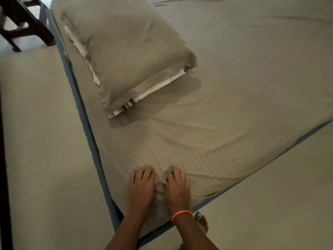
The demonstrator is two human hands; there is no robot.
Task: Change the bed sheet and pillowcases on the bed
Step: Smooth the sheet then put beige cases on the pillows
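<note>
both hands, left hand [141, 186] beside right hand [177, 186], rest on the sheet [234, 105] at the mattress's [93, 152] near corner (a pillow [126, 47] lies behind them); a chair [23, 22] stands far left on the floor [45, 159].

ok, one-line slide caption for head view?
Both hands, left and right, gather the beige sheet at the mattress corner; pillow beyond.

Around me the pale beige smooth floor [41, 141] spreads left and near right, dimly and softly lit. At the far left stands a dark brown wooden chair [23, 20]. A dark vertical edge [4, 159] runs down my left.
</note>
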